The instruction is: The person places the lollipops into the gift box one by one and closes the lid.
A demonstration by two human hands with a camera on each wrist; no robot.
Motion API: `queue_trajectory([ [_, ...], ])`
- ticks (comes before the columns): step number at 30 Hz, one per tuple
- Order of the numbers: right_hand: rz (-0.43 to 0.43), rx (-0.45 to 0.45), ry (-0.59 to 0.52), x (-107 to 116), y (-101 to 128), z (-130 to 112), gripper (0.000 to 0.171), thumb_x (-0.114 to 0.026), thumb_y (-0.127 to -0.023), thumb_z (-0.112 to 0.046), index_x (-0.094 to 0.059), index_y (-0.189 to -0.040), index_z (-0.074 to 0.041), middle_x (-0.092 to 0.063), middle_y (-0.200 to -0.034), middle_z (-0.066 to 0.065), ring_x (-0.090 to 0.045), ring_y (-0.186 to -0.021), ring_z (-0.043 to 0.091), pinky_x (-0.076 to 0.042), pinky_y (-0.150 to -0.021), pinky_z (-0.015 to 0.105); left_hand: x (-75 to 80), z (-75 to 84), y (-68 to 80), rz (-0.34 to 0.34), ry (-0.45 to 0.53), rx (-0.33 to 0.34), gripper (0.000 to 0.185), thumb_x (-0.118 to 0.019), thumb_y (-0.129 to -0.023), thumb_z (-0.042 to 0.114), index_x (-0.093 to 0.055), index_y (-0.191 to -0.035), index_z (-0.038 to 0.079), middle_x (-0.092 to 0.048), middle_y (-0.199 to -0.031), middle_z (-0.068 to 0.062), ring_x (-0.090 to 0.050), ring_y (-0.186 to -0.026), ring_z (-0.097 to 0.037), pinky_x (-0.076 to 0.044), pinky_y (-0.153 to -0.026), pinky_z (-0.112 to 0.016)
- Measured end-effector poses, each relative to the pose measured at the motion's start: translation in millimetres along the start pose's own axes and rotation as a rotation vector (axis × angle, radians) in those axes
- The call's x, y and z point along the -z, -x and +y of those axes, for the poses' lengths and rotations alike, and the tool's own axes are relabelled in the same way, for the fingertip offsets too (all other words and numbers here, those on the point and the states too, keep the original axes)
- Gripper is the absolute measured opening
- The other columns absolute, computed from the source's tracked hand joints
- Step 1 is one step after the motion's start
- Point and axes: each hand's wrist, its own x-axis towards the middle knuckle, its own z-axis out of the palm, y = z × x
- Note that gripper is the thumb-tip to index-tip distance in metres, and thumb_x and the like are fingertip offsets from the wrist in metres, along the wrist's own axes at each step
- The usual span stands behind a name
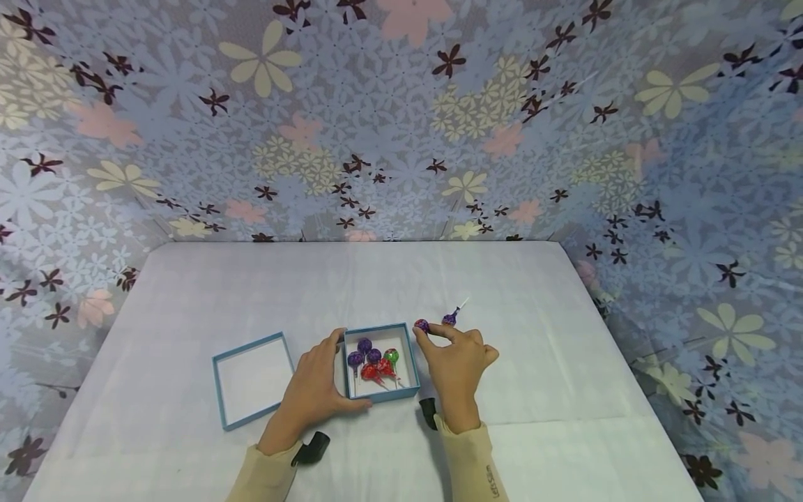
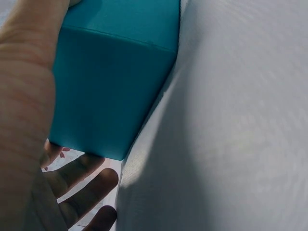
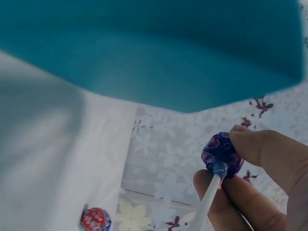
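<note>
right hand (image 1: 456,352) pinches purple lollipop (image 1: 422,325); left hand (image 1: 316,383) grips box (image 1: 409,350)

On the table (image 1: 188,293), near its front edge: a box (image 1: 413,355) at the middle, its lid (image 1: 216,390) lying open-side-up just left of it. Inside the box, several lollipops (image 1: 373,359) clustered; just beyond its far right corner, one lollipop (image 1: 422,325) pinched in the right hand (image 1: 456,362), another (image 1: 449,319) lying just right of that. Against the box's left wall and front corner, the left hand (image 1: 316,387); behind and around the table, a cloth backdrop (image 1: 401,118)
</note>
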Motion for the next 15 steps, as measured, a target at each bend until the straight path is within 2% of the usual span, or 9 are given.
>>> queue_trajectory([
  [6,0.030,0.070,-0.010,2,10,-13,0.029,-0.090,-0.072,-0.042,-0.084,-0.086,-0.017,-0.059,-0.051,-0.001,-0.051,-0.073,0.022,-0.020,-0.073,0.049,-1.1,-1.5,1.3,-0.001,-0.004,0.002,0.138,-0.086,-0.051,0.075,-0.026,-0.158,0.010,-0.052,-0.147,-0.016,-0.052,-0.131,-0.036,-0.040,-0.109,-0.056],
  [15,0.010,0.141,0.062,-5,24,-26,0.031,-0.089,-0.072,-0.047,-0.084,-0.085,-0.019,-0.047,-0.044,-0.005,-0.044,-0.066,0.018,-0.020,-0.071,0.045,-2.0,-3.4,0.1,-0.009,-0.010,-0.002,0.138,-0.085,-0.053,0.075,-0.024,-0.159,0.012,-0.051,-0.148,-0.016,-0.050,-0.133,-0.037,-0.039,-0.110,-0.056],
])
